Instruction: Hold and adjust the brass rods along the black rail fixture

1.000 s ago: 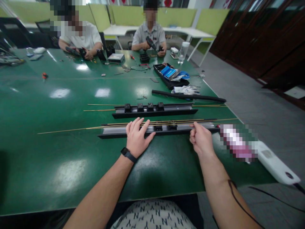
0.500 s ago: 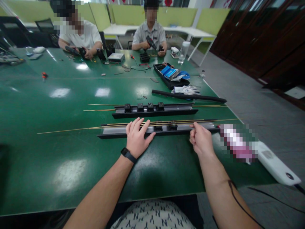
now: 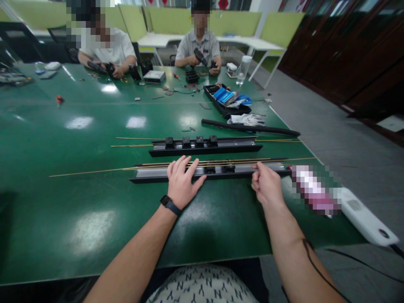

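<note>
My left hand (image 3: 184, 179) lies over a long black-edged channel (image 3: 151, 173) with a silvery inside, fingers stretched across it and thumb along its front edge. Several thin brass-coloured rods (image 3: 217, 163) run lengthwise along the channel, passing at my left fingers and sticking out past both ends. Small black blocks (image 3: 229, 167) sit in the channel between my hands. Toward its right end, my right hand (image 3: 267, 183) is closed, with thumb and index finger pressed together at the rods; what they pinch is too small to make out.
Behind lies a second channel (image 3: 205, 149) with black blocks and rods. Beyond it are a black bar (image 3: 249, 127), gloves (image 3: 248, 119) and a black tray (image 3: 225, 111). A white power strip (image 3: 366, 214) is at right. Two people sit across the table, one holding a power drill (image 3: 201, 57).
</note>
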The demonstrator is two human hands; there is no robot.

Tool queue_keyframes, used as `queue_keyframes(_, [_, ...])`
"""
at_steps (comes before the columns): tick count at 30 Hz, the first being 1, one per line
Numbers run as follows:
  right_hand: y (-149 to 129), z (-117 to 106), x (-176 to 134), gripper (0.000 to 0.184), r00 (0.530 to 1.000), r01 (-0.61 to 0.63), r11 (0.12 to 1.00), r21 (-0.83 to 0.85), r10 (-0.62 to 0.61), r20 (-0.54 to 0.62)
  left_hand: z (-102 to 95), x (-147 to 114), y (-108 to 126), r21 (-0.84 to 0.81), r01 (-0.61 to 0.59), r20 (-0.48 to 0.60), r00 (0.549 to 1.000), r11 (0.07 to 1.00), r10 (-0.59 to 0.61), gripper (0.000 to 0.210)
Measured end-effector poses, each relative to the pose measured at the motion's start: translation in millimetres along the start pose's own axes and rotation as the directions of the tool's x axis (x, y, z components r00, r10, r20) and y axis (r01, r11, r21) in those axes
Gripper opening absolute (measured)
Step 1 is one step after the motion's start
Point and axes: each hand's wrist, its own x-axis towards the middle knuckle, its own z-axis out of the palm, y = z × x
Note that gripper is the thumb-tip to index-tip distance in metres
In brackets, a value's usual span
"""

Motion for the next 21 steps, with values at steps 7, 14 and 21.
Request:
queue_keyframes(7, [-0.3,1.4,-3.3,0.03,0.997,-0.023,0.999,-0.037,0.026,0.074,0.2,0.0,0.1,0.001,-0.009,-0.009,1.0,1.0,0.009,0.05])
queue_keyframes(14, [-0.6,0.6,-1.0,0.028,1.0,0.004,1.0,-0.001,-0.004,0.002,-0.1,-0.1,0.0,-0.001,-0.007,-0.007,1.0,1.0,0.007,0.05])
queue_keyframes(21, [-0.9,2.7,-3.8,0.03,0.997,-0.033,0.999,-0.026,0.034,0.063,0.1,-0.2,0.1,-0.003,-0.008,-0.008,1.0,1.0,0.008,0.051])
